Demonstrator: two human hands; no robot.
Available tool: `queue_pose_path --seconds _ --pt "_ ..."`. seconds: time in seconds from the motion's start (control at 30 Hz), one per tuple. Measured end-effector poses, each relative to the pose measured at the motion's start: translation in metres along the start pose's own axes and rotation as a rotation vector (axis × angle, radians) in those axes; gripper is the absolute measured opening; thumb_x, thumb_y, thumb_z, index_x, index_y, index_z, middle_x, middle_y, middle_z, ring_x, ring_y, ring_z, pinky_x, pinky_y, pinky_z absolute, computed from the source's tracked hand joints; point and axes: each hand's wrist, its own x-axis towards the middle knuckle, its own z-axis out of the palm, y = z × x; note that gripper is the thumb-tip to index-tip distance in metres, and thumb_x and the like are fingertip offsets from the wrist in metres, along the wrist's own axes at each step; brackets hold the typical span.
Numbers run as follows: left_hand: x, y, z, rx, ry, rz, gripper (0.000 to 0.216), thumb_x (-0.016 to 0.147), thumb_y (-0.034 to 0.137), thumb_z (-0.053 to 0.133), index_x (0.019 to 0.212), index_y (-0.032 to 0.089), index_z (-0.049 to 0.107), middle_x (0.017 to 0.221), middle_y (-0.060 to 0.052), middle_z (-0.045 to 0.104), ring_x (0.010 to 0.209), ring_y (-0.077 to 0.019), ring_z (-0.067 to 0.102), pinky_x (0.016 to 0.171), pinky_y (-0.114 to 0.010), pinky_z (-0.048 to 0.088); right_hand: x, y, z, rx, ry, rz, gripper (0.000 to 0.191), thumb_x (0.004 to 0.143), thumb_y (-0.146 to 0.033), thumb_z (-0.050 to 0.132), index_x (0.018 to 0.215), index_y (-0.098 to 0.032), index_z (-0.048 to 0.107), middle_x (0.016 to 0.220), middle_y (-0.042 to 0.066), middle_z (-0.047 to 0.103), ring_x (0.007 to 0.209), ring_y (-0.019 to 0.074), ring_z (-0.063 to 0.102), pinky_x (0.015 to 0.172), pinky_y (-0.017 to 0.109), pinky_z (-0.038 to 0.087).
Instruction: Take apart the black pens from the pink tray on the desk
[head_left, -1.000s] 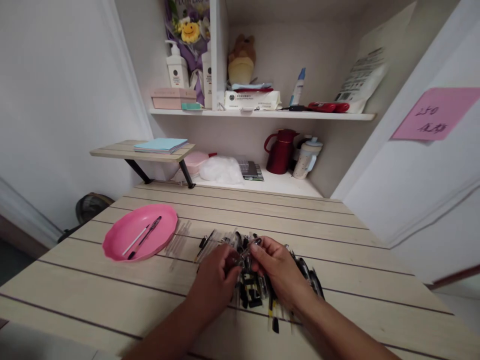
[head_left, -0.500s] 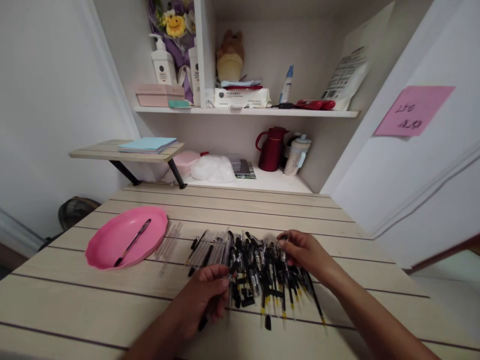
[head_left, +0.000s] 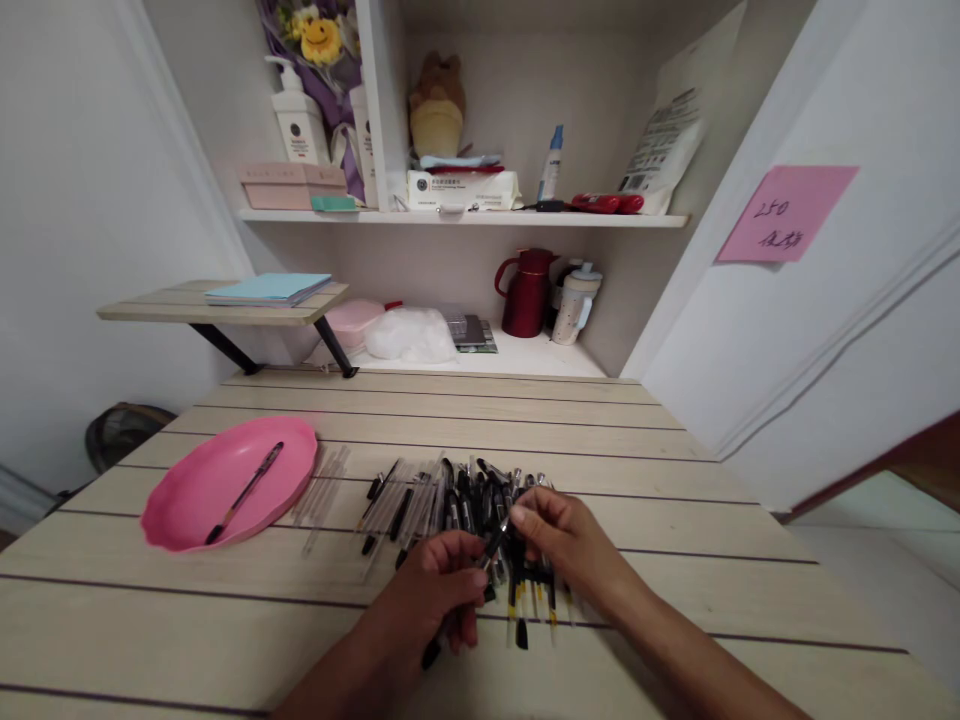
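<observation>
My left hand (head_left: 435, 590) is closed round a black pen (head_left: 465, 590) that slants across its fingers, its lower end sticking out below the hand. My right hand (head_left: 559, 535) pinches the upper end of the same pen just above the pile of black pens (head_left: 465, 505) on the wooden table (head_left: 675, 600). A few clear pen tubes (head_left: 322, 485) lie left of the pile. Further left sits a pink plate (head_left: 187, 495) with one black pen (head_left: 244, 492) in it.
Behind the table an alcove holds a red jug (head_left: 525, 292), a cup (head_left: 571, 302) and a plastic bag (head_left: 409, 335). A small raised shelf (head_left: 210, 308) with blue books stands at the back left. A pink note (head_left: 784, 212) hangs on the right wall.
My right hand has come back from the far side of the pile and now meets my left hand on the pen. The white stick seen earlier in the pink plate is gone.
</observation>
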Motion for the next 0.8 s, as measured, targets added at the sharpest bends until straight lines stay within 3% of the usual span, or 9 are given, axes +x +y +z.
queue_pose_path --seconds 0.2,0.37,0.43,0.57,0.73,0.8 --pt "0.002 -0.007 0.005 -0.072 -0.032 0.029 0.028 0.062 0.03 0.065 0.079 0.015 0.049 0.049 0.006 0.052 0.031 -0.006 0.046 0.029 -0.014 0.028 -0.004 0.005 0.027 0.556 0.044 0.083 0.028 0.061 -0.039 0.067 0.06 -0.014 0.055 0.05 -0.002 0.052 0.045 0.007 0.042 0.045 0.02 0.032" --pt "0.002 -0.009 0.002 -0.184 -0.125 -0.032 0.025 0.071 0.035 0.056 0.082 0.013 0.053 0.049 0.003 0.054 0.028 -0.0064 0.044 0.027 -0.016 0.028 -0.008 -0.005 0.023 0.849 -0.112 0.106 0.031 0.064 -0.037 0.066 0.085 -0.015 0.061 0.077 0.006 0.061 0.063 0.013 0.054 0.054 0.025 0.042" --pt "0.003 -0.009 0.002 -0.179 -0.118 0.006 0.023 0.071 0.034 0.056 0.08 0.013 0.052 0.05 0.003 0.055 0.028 -0.0062 0.044 0.028 -0.016 0.028 -0.007 -0.007 0.022 0.842 -0.102 0.122 0.031 0.066 -0.04 0.064 0.085 -0.016 0.06 0.079 0.005 0.061 0.066 0.0137 0.055 0.055 0.025 0.044" --pt "0.004 -0.01 0.003 -0.159 -0.128 0.044 0.02 0.072 0.031 0.056 0.079 0.013 0.052 0.051 0.002 0.056 0.029 -0.0056 0.044 0.028 -0.015 0.027 -0.006 -0.005 0.023 0.692 -0.045 0.118 0.028 0.063 -0.039 0.067 0.061 -0.013 0.056 0.053 0.0 0.056 0.047 0.0086 0.05 0.05 0.022 0.041" --pt "0.004 -0.012 0.002 -0.179 -0.122 0.024 0.023 0.072 0.034 0.055 0.081 0.013 0.053 0.05 0.003 0.055 0.028 -0.0051 0.042 0.028 -0.016 0.027 -0.007 -0.007 0.022 0.81 -0.125 0.125 0.034 0.064 -0.04 0.066 0.087 -0.014 0.059 0.076 0.005 0.061 0.061 0.0121 0.055 0.056 0.025 0.044" --pt "0.004 -0.013 0.003 -0.172 -0.115 0.037 0.023 0.071 0.034 0.057 0.08 0.013 0.053 0.051 0.002 0.056 0.029 -0.0054 0.043 0.028 -0.015 0.027 -0.007 -0.007 0.022 0.771 -0.111 0.149 0.029 0.065 -0.04 0.064 0.076 -0.014 0.058 0.066 0.002 0.06 0.058 0.011 0.054 0.056 0.024 0.044"
